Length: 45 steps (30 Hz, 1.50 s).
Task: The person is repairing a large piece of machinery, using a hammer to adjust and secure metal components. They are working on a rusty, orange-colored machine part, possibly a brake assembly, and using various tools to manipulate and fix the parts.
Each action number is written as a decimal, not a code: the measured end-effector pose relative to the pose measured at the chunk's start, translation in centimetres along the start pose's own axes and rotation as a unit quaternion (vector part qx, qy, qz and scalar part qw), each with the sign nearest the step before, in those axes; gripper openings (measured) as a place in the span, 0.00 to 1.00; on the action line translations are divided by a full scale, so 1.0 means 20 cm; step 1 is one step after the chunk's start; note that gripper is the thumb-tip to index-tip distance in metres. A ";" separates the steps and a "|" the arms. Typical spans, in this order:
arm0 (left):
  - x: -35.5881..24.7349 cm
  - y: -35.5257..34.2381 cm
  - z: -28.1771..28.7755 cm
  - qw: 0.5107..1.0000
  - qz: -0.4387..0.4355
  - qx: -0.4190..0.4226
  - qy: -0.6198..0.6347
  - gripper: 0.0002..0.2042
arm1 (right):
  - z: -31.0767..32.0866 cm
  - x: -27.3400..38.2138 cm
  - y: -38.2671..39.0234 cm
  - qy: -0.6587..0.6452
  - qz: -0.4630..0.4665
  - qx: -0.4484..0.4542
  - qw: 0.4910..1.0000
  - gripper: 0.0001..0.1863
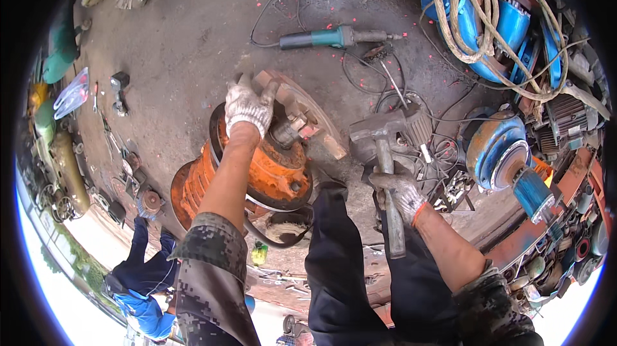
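An orange, rust-stained machine housing (276,169) with a ribbed body lies on its side on the floor, a short shaft sticking out of its end. Against that shaft end sits a flat, rusty metal bar (321,127) with a curved outer edge. My left hand (249,105), in a whitish knit glove, is closed at the bar's upper left end; part of its grip is hidden. A heavy steel hammer (384,153) is in my gloved right hand (398,195), gripped partway down the handle. The hammer's head points away from me, apart from the bar.
A green-and-grey corded grinder (328,37) lies beyond the bar, its cable looping across the floor. Blue machine parts (514,25) under thick rope (472,57) crowd the far right. A blue-and-rust flanged part (498,150) stands at right. Another person (138,282) is at lower left.
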<state>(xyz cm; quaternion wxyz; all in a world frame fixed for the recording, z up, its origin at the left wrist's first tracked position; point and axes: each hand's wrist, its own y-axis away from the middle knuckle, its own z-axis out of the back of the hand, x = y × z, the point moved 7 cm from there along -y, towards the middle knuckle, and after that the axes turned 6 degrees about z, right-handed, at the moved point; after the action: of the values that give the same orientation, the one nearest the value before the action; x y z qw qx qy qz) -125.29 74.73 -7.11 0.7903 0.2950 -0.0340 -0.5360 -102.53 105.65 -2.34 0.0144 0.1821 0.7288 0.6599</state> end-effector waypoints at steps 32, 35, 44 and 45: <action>0.10 -0.44 -0.52 0.991 0.060 0.115 0.020 0.25 | -0.14 0.03 -0.59 0.168 -0.035 0.082 0.982 0.21; 0.13 -0.45 -0.51 0.992 0.059 0.113 0.002 0.25 | -0.14 0.08 -0.59 0.119 -0.018 0.107 0.987 0.20; 0.16 -0.48 -0.52 0.992 0.052 0.111 -0.006 0.24 | -0.17 0.07 -0.62 0.209 -0.025 0.101 0.972 0.26; 0.16 -0.48 -0.52 0.991 0.061 0.120 -0.001 0.24 | -0.16 0.08 -0.63 0.192 -0.021 0.107 0.975 0.25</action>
<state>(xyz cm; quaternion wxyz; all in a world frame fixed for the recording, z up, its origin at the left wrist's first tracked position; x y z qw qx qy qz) -128.01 74.03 -21.30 0.7803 0.3848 -0.1167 -0.4790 -107.89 102.23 -13.75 -0.1315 0.0368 0.7880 0.6004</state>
